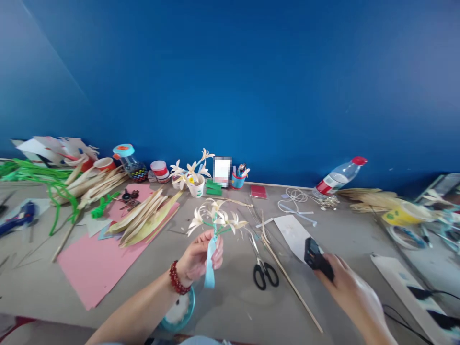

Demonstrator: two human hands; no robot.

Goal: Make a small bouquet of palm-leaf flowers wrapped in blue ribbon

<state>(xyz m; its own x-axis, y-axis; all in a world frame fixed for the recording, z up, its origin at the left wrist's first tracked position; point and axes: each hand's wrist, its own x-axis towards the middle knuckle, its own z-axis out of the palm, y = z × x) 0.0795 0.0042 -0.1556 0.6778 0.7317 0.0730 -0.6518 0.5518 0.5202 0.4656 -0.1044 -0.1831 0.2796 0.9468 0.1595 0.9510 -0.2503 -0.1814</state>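
Observation:
My left hand, with a red bead bracelet at the wrist, is closed around the stems of a bunch of cream handmade flowers. The stems are green, and a light blue ribbon hangs down from them past my fingers. Off to the right, my right hand grips a black boxy tool, possibly a stapler; its far end hovers at a sheet of white paper. Black-handled scissors lie on the table between my hands, beside a long thin stick.
Pink paper and dried husks cover the left side, near a blue glue gun. Behind stand a white cup of similar flowers and a pen cup. Rightward are a plastic bottle and a power strip.

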